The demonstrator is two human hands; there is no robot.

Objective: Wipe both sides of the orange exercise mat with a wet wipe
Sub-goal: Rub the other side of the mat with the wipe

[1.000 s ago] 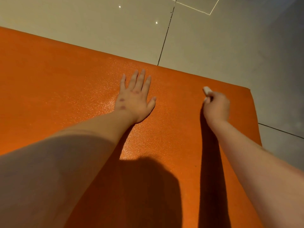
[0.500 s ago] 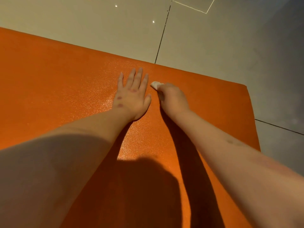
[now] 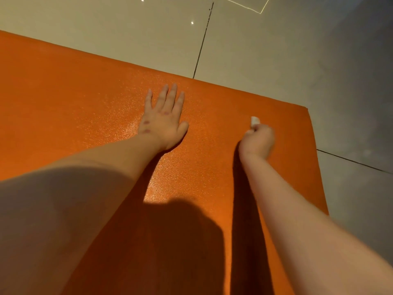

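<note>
The orange exercise mat [image 3: 74,99] lies flat on the floor and fills most of the view. My left hand [image 3: 164,118] rests on it palm down with straight fingers, near the far edge. To its right, my right hand [image 3: 258,141] is curled round a small white wet wipe [image 3: 254,120], whose tip sticks out past the knuckles and touches the mat. The right hand is close to the mat's far right corner [image 3: 306,108].
Glossy beige floor tiles [image 3: 127,28] with dark grout lines surround the mat beyond its far and right edges. My own shadow falls dark over the near part of the mat [image 3: 180,241].
My right hand with the wipe slid left until it was beside the left hand, then swept back right towards the mat's corner. The left hand stayed flat in place.
</note>
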